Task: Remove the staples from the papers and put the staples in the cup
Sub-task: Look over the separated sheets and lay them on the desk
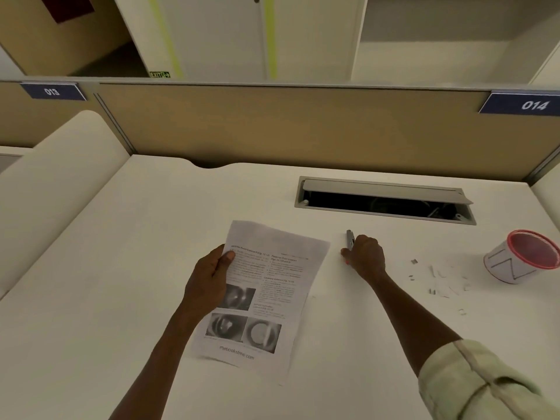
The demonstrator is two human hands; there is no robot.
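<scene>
Mid-table (121, 298), left hand (209, 286) pinches printed papers (266, 298) at the edge w/ thumb on top, prob. to steady them, right hand (365, 253) curls round a staple remover (349, 237), loose staples (436, 280) lie near cup (524, 256), not yet inside.

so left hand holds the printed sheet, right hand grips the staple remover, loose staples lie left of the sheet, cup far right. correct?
Not quite: the loose staples lie right of the right hand, near the cup, as the head view shows. The rest stands: left hand holds the printed sheet, right grips the staple remover.
</scene>
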